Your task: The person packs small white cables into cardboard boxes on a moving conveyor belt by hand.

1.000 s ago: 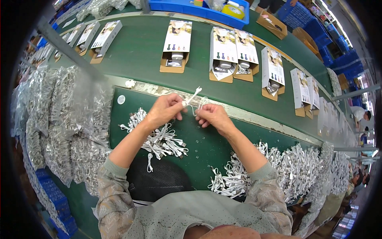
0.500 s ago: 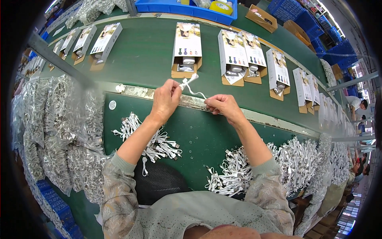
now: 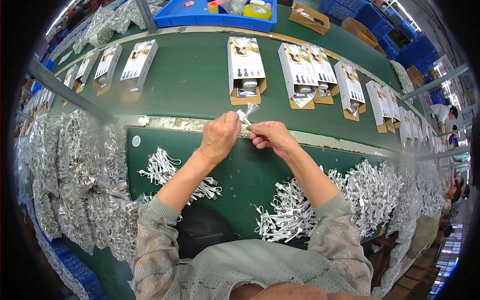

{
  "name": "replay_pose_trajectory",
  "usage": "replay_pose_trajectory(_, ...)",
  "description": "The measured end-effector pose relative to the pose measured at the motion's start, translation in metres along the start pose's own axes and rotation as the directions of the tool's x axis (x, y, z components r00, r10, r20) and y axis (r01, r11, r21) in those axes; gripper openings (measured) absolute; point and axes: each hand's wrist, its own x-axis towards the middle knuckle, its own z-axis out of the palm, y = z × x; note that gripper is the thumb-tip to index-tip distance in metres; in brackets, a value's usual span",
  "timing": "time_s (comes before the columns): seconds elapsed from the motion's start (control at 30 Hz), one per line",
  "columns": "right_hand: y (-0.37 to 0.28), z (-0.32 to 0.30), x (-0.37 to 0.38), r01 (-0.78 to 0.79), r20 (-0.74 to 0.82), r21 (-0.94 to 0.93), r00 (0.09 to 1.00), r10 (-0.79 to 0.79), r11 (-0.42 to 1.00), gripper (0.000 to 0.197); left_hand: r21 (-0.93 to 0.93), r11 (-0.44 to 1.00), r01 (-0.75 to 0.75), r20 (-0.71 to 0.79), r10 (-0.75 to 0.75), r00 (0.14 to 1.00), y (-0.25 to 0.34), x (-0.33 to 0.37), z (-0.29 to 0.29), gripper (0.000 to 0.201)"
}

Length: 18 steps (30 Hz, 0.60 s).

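A short white USB cable is gathered between my two hands, just above the metal edge strip of the bench. My left hand has its fingers closed on one part of it. From the right, my right hand pinches the cable close to the left fingertips. A clear, shiny piece stands out at the cable's upper end; I cannot make out what it is. Below my left forearm lies a small heap of white cables. A larger heap of them spreads under and beyond my right forearm.
Past the strip, open-ended white boxes stand in a row on the green surface. Bagged cables are piled at left. A blue tray holds tape rolls at the back. Metal posts frame both sides; people work far right.
My hands have come together, and the cable stretched between them is now bunched up. The boxes in front of me sit farther right relative to the blue tray.
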Motion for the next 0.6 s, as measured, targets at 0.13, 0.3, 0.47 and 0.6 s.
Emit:
replay_pose_trajectory(0.13,-0.008,-0.018,-0.046,-0.049,-0.081,-0.205,0.996,0.033,0.978,0.021,0.092,0.962,0.259,-0.136,-0.245,0.96,-0.045,0.019,0.001,0.01)
replay_pose_trajectory(0.3,-0.003,-0.122,-0.025,0.053,-0.624,-0.608,0.585,-0.518,0.792,0.028,-0.038,0.952,0.304,0.0,-0.304,0.953,-0.01,0.026,0.024,0.013)
replay_pose_trajectory(0.47,-0.008,-0.187,0.002,-0.264,-0.643,-0.766,0.313,-0.699,0.586,0.028,0.039,0.996,0.085,0.002,-0.085,0.996,0.03,0.046,0.079,0.011)
replay_pose_trajectory(0.6,-0.021,-0.202,0.024,-0.285,-0.618,-0.785,0.292,-0.73,0.55,0.026,0.213,0.977,0.016,0.118,-0.042,0.992,0.036,0.06,0.111,0.005)
